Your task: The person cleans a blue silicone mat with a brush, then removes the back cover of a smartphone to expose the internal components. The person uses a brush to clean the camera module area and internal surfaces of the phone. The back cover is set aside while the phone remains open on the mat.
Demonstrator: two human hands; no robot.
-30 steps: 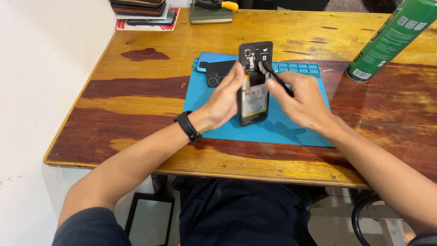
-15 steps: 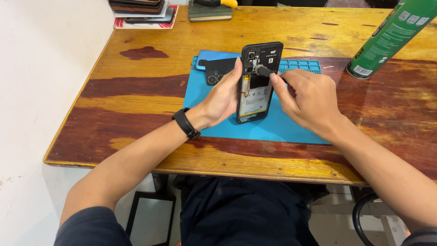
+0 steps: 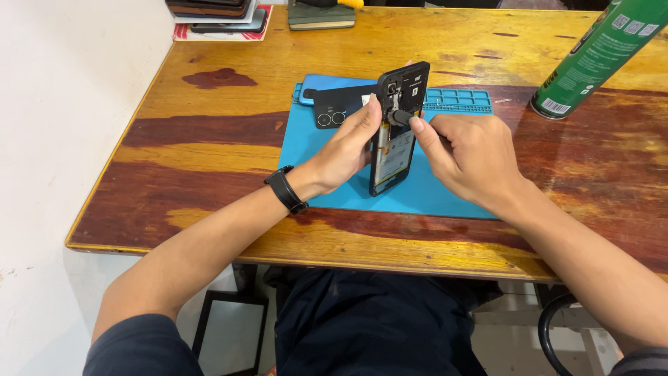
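Green labelled spray can [image 3: 598,56] far right; hands hold opened phone [image 3: 396,132].

Single head-worn view, looking steeply down and forward from above the person's lap. Close range: forearms fill the lower frame. Blue mat [image 3: 334,184] sits centre frame; wooden table [image 3: 209,139] spreads around it, far edge cut at top. White floor left of mat. No second view to compare.

glossy wood table [image 3: 209,139], matt (rubbery) blue mat [image 3: 306,150]
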